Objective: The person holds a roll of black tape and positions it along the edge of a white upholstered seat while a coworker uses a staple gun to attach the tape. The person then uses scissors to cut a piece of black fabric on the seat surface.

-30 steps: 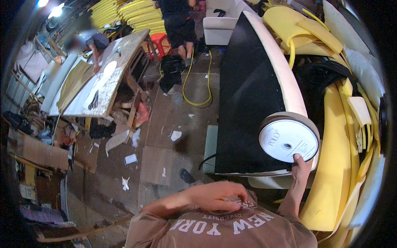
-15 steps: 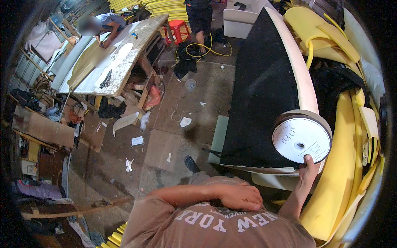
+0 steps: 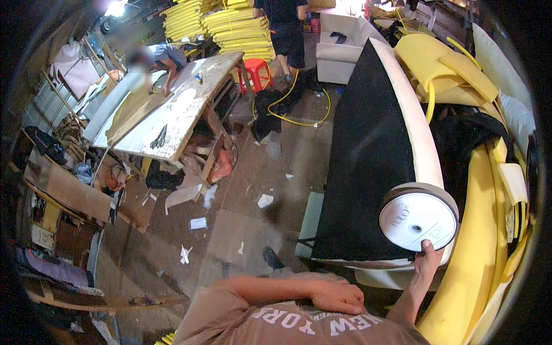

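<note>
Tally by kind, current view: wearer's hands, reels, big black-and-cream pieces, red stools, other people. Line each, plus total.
Wearer's hands: 2 (left hand; right hand, holding the reel)
Reel: 1
Black-and-cream piece: 1
Red stool: 1
Other people: 2 (one at the table, bent over; one standing in dark clothes)
Total: 7

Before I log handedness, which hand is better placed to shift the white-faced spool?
Probably the right hand: it grips the white-faced spool at its lower edge. The left hand is curled in front of the brown shirt, apart from the spool.
</note>
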A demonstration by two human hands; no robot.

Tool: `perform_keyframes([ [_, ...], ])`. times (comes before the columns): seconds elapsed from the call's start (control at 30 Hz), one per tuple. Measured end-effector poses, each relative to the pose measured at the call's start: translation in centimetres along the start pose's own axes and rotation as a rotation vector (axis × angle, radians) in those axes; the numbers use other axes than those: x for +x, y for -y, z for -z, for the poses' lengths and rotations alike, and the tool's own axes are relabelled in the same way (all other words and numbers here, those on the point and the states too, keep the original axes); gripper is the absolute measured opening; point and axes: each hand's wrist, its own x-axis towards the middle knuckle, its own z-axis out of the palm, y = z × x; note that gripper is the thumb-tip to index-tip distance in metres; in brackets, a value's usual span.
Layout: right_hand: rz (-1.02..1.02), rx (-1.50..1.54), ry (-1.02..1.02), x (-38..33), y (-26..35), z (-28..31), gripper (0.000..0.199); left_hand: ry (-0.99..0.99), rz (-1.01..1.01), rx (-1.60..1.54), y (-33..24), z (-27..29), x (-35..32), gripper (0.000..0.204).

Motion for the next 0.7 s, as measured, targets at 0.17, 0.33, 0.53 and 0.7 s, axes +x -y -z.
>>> perform_keyframes([
  [0.17,0.019,-0.007,0.001,0.0,-0.5,0.5,0.077,0.1,0.096,0.0,-0.3,1.6,0.1,0.048],
  [0.33,0.023,0.036,0.003,-0.2,-0.2,-0.5,0.079,0.029,-0.064,-0.131,1.2,0.0,0.3,0.041],
  [0.53,0.032,0.018,-0.027,-0.2,-0.6,0.2,0.08,0.123,0.073,-0.072,0.3,1.6,0.6,0.046],
  [0.7,0.016,0.05,-0.012,-0.7,0.1,-1.1,0.079,0.011,0.085,-0.239,-1.0,2.1,-0.9,0.05],
])
